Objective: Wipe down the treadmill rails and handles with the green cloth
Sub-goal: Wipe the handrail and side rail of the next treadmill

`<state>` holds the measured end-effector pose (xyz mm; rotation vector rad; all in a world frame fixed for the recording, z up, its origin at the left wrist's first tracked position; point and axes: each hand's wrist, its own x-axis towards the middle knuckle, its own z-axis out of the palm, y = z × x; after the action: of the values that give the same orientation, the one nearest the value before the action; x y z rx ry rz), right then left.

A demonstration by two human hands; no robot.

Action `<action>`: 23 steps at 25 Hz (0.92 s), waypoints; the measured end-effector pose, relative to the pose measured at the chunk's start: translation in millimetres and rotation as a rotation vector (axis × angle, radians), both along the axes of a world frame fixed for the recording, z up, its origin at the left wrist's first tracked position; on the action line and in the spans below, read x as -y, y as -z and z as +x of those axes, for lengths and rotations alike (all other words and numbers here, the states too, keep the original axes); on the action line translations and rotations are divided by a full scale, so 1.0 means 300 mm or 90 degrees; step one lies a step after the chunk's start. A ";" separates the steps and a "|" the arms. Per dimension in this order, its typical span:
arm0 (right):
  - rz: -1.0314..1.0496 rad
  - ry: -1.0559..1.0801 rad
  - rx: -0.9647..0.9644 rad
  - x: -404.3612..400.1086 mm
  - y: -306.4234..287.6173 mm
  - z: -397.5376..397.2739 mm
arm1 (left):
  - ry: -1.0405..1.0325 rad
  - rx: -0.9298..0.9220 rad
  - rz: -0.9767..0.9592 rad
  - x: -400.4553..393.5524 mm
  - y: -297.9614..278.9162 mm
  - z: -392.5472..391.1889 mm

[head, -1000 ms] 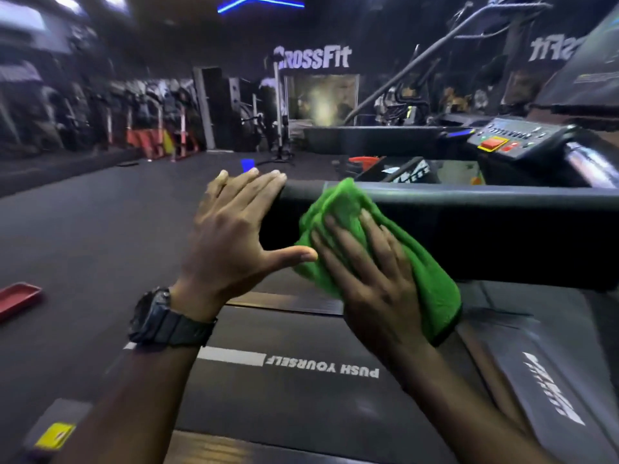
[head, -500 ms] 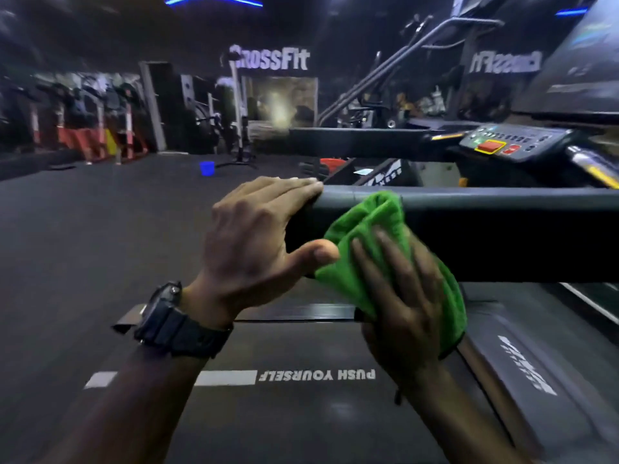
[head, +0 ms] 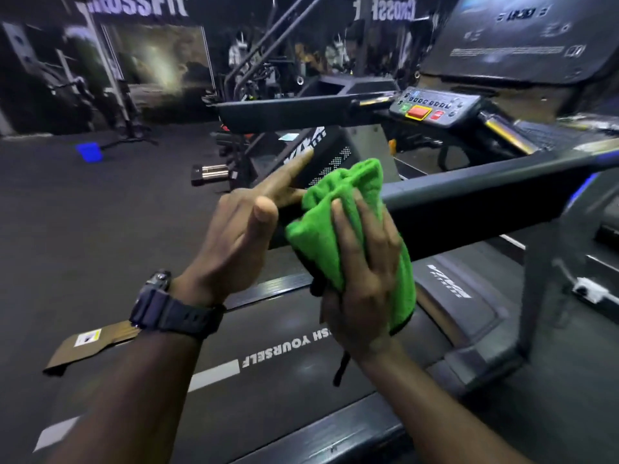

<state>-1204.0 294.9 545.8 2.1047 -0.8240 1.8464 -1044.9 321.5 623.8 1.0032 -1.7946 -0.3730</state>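
Cloth [head: 338, 222] is bunching at the free end of the near rail [head: 485, 209] under my right hand [head: 365, 283], whose straight fingers are pressing it flat, while my left hand [head: 234, 236] is bracing open-fingered beside it, so I'm risking it sliding off the end

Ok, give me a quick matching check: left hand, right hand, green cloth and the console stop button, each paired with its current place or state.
1 left hand
2 right hand
3 green cloth
4 stop button

A red, on the console
B wrapped over the rail end
C presses the cloth against the rail
D beside the cloth, forefinger extended

Pairs: 1-D, 2-C, 3-B, 4-A
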 end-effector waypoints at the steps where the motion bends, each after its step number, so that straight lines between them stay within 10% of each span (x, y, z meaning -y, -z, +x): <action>1: -0.016 -0.025 -0.045 -0.016 0.020 0.028 | 0.046 -0.014 0.006 0.003 -0.011 0.007; 4: -0.104 0.095 -0.228 -0.078 0.117 0.050 | 0.130 -0.010 0.064 -0.004 -0.037 0.055; 8: -0.061 0.256 -0.130 -0.102 -0.020 0.163 | 0.159 0.040 0.074 0.019 -0.068 0.109; 23: 0.171 0.289 -0.276 -0.215 -0.297 0.124 | 0.067 0.122 -0.053 0.104 -0.133 0.119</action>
<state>-1166.9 359.4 634.8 2.1157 -1.3428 1.0509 -1009.2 290.4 663.6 0.9131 -2.0247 -0.2719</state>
